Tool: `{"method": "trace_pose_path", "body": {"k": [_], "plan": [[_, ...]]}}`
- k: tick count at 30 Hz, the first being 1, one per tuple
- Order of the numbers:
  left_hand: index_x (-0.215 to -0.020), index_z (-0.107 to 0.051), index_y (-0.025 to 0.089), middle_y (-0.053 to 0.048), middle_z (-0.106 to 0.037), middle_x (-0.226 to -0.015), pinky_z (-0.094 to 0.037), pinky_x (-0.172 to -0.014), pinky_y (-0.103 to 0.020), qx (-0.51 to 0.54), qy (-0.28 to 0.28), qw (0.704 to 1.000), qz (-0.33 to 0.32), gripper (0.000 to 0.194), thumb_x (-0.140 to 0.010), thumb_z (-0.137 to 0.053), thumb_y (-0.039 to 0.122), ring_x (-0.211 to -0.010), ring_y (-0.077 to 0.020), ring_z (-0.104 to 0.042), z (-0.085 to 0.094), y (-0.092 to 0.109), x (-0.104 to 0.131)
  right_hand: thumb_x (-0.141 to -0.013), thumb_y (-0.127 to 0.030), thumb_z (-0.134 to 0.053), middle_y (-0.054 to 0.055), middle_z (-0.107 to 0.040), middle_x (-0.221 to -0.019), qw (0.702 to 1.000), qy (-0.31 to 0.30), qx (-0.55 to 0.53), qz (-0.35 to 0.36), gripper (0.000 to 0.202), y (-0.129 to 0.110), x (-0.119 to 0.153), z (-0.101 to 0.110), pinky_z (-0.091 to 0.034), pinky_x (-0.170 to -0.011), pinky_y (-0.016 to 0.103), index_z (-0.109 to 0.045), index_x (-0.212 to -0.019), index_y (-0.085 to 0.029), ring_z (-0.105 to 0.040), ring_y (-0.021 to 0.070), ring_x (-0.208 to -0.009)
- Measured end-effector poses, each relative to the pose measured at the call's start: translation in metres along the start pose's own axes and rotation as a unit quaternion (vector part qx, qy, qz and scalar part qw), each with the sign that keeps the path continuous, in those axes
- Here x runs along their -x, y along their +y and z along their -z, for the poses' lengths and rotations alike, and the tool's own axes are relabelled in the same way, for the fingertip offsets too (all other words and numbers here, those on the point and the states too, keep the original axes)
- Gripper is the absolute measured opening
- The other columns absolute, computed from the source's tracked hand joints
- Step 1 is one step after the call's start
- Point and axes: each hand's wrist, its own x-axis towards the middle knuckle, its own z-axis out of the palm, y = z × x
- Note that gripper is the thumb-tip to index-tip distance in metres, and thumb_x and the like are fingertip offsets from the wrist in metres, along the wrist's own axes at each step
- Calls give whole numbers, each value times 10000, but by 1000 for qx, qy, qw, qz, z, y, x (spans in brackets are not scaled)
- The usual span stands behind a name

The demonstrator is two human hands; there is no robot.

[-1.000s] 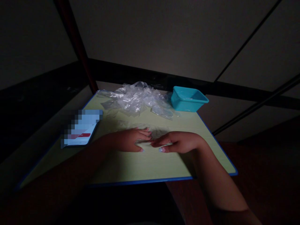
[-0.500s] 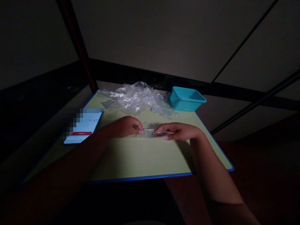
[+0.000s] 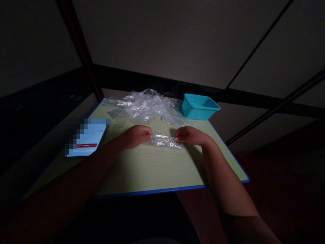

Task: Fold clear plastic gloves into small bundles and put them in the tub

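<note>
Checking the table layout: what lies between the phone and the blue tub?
In the head view, a heap of clear plastic bags lies between the phone and the blue tub.

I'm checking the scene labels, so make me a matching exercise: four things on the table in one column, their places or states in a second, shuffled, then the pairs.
Things
1. teal tub
2. phone
3. pile of clear plastic
4. clear plastic piece

Places or states
A. stretched between the left hand and right hand
B. lying lit up near the table's left edge
C. heaped at the far middle of the table
D. at the far right corner

Pairs: 1-D, 2-B, 3-C, 4-A
</note>
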Motion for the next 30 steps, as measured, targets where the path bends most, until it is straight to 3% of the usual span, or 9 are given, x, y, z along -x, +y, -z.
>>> {"method": "trace_pose_path", "body": {"k": [7,12,16,18,24,30], "plan": [[-743,-560,178,-16,-675,-729,-452,-660,-271,128,-30,990,43,266,-760,-552,442,-720,-170,-623,-4,7,1,-755,-385,-607,5,-587,-665,994,-43,98,32,264,-1,3,3,-357,-561,238,-630,-774,-123,-492,121,-617],[-739,-544,168,-25,-672,-725,-477,-675,-282,192,-54,976,85,259,-719,-591,422,-703,-165,-650,-5,12,2,-711,-396,-658,-5,-609,-667,992,-106,58,35,266,1,5,6,-392,-607,244,-643,-754,-135,-523,121,-630],[-747,-536,168,-27,-665,-758,-497,-648,-281,215,-59,970,100,250,-720,-580,413,-685,-161,-658,-5,12,3,-737,-349,-622,-10,-591,-609,995,-100,24,5,216,2,7,7,-406,-572,239,-625,-709,-135,-515,104,-572],[-747,-539,171,-18,-657,-735,-487,-611,-266,184,-49,978,90,237,-736,-558,407,-643,-150,-642,-5,10,3,-743,-312,-609,-12,-576,-577,996,-90,9,-20,188,2,7,7,-408,-539,233,-604,-679,-135,-520,101,-543],[-734,-605,168,17,-583,-618,-380,-557,-221,-40,33,999,4,217,-759,-529,370,-599,-131,-541,-3,12,6,-759,-286,-619,36,-637,-620,995,-63,-26,-78,173,-2,5,4,-466,-529,247,-598,-685,-131,-586,126,-552],[-721,-620,167,10,-582,-624,-369,-575,-226,-81,27,996,-9,212,-751,-522,352,-600,-135,-524,-6,12,5,-793,-216,-553,50,-637,-604,993,0,16,-118,167,-2,3,2,-469,-524,254,-582,-653,-130,-584,127,-517]]}}
